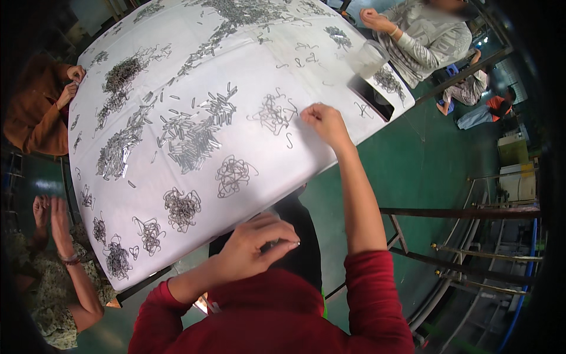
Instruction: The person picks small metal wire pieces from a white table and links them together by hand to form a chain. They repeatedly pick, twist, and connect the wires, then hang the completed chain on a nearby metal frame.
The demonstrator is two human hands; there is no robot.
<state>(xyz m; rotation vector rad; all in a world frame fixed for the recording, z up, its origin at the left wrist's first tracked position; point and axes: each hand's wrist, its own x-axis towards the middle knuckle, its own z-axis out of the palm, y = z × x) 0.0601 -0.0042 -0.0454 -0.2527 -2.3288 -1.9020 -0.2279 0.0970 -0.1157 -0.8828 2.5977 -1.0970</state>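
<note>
My right hand is over the white-covered table, fingers bent and tips pinched together at the right edge of a loose pile of bent wire hooks. Whatever is between those fingertips is too small to make out. Closer to my body, my left hand is off the table's near edge, with thumb and forefinger closed together. A tiny bright bit shows at their tips, and I cannot tell what it is. Another pile of wire hooks lies between the hands, left of them. Beyond it spreads a heap of small flat metal strips.
More hook piles line the near left of the table. A phone and a clear plastic container sit at its right edge. Co-workers' hands work at the left and far right sides. Metal railings stand at right.
</note>
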